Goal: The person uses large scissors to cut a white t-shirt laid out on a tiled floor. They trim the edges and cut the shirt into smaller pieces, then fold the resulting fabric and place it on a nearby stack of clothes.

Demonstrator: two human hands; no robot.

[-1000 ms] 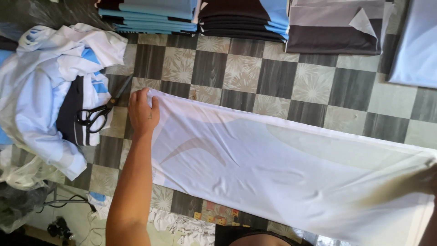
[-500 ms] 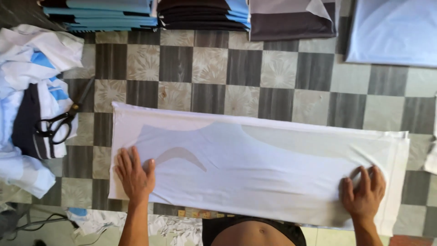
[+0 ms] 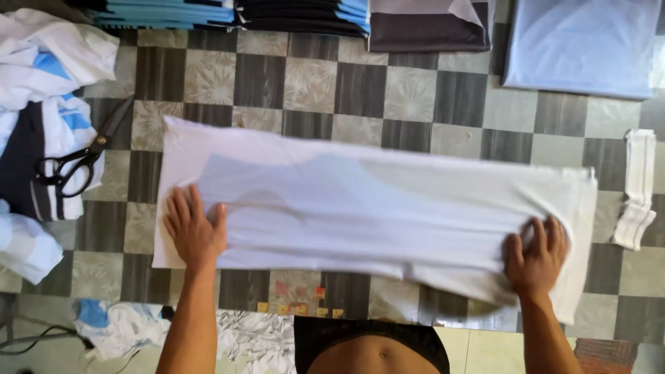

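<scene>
A long white folded cloth [image 3: 374, 208] lies flat across the checkered floor in the head view. My left hand [image 3: 194, 228] rests palm down on its near left corner, fingers spread. My right hand [image 3: 537, 256] presses flat on the near right end, fingers apart. Neither hand grips anything; both only press on the fabric. A fainter shape shows through the cloth's top layer.
Black scissors [image 3: 76, 163] lie on a heap of white, blue and black garments [image 3: 41, 104] at the left. Folded stacks [image 3: 298, 14] line the far edge, with a pale blue folded piece [image 3: 582, 45] at far right. A small white strip [image 3: 637, 187] lies right of the cloth.
My left hand slid from the cloth's far left corner to its near edge. My right hand came into view and settled on the right end. The cloth now lies flatter and straighter.
</scene>
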